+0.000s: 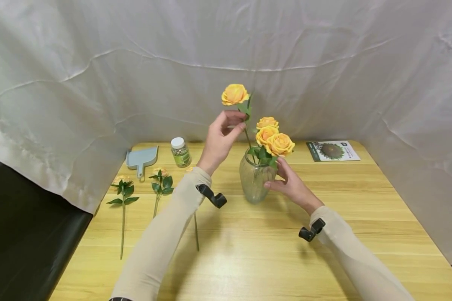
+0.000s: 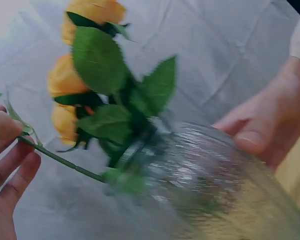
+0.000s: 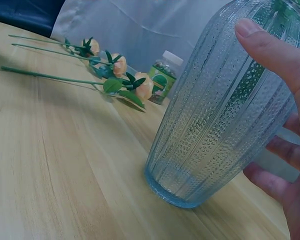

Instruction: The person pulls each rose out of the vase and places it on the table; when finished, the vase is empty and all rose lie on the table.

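Rose [image 1: 235, 95] stands above the vase [image 1: 253, 186], its stem [image 1: 247, 137] entering the mouth, pinched by the left hand [image 1: 219, 141]; the right hand [image 1: 294, 187] grips the vase: brace it, feed the stem gently.

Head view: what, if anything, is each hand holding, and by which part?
The left hand pinches a yellow rose by its upper stem. The right hand holds the ribbed glass vase by its upper side.
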Demonstrator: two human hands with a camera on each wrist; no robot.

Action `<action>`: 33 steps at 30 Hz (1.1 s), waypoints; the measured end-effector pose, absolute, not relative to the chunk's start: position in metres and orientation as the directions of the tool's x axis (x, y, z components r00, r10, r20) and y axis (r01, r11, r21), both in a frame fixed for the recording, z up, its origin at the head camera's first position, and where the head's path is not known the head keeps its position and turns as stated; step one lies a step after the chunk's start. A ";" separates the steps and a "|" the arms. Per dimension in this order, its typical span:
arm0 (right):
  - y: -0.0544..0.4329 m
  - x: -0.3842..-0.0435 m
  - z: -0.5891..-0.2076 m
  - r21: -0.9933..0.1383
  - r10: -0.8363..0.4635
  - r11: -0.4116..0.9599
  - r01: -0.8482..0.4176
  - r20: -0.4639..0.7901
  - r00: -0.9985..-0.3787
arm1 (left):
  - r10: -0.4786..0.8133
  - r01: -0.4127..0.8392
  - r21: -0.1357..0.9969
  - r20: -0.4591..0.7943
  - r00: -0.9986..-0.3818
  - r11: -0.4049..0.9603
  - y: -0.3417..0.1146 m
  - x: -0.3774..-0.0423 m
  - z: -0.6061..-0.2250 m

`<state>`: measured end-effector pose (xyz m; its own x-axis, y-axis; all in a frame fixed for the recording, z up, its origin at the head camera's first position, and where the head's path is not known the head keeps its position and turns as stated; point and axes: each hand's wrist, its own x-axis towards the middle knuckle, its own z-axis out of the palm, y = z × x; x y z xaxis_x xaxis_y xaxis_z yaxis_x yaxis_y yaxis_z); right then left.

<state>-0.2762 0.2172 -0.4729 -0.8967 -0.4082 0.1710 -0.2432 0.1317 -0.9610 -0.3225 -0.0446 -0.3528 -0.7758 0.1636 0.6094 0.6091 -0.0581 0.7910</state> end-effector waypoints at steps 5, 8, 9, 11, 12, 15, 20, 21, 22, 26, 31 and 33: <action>0.218 -0.276 -0.473 -0.962 -0.410 0.136 -0.237 0.164 -0.897 | 0.037 0.648 0.750 0.657 -0.753 -0.135 -0.059 -0.323 -0.334; 0.219 -0.276 -0.474 -0.960 -0.404 0.154 -0.232 0.154 -0.902 | -0.036 0.691 0.703 0.696 -0.717 -0.169 -0.072 -0.325 -0.326; 0.219 -0.276 -0.474 -0.960 -0.403 0.159 -0.232 0.152 -0.903 | -0.059 0.702 0.689 0.704 -0.707 -0.182 -0.077 -0.325 -0.323; 0.220 -0.277 -0.474 -0.959 -0.400 0.166 -0.231 0.149 -0.904 | -0.105 0.716 0.665 0.713 -0.694 -0.212 -0.088 -0.326 -0.318; 0.219 -0.276 -0.474 -0.959 -0.400 0.169 -0.229 0.146 -0.905 | -0.129 0.717 0.658 0.710 -0.692 -0.228 -0.095 -0.326 -0.316; 0.219 -0.277 -0.474 -0.958 -0.406 0.169 -0.230 0.145 -0.902 | -0.187 0.709 0.652 0.686 -0.703 -0.269 -0.117 -0.327 -0.311; 0.220 -0.277 -0.474 -0.958 -0.406 0.165 -0.235 0.151 -0.901 | -0.133 0.597 0.772 0.583 -0.802 -0.217 -0.145 -0.326 -0.322; 0.220 -0.277 -0.474 -0.958 -0.406 0.162 -0.237 0.154 -0.901 | -0.095 0.557 0.809 0.549 -0.830 -0.189 -0.148 -0.324 -0.328; 0.221 -0.277 -0.474 -0.958 -0.406 0.160 -0.240 0.158 -0.900 | -0.051 0.518 0.842 0.517 -0.855 -0.152 -0.150 -0.323 -0.335; 0.221 -0.277 -0.474 -0.958 -0.407 0.153 -0.244 0.164 -0.899 | 0.154 0.399 0.917 0.395 -0.906 -0.001 -0.150 -0.315 -0.371; 0.220 -0.277 -0.475 -0.956 -0.403 0.159 -0.245 0.164 -0.901 | 0.320 0.301 0.942 0.242 -0.916 0.150 -0.141 -0.304 -0.423; 0.219 -0.277 -0.475 -0.956 -0.401 0.159 -0.248 0.167 -0.901 | 0.338 0.255 0.945 0.176 -0.925 0.205 -0.138 -0.300 -0.443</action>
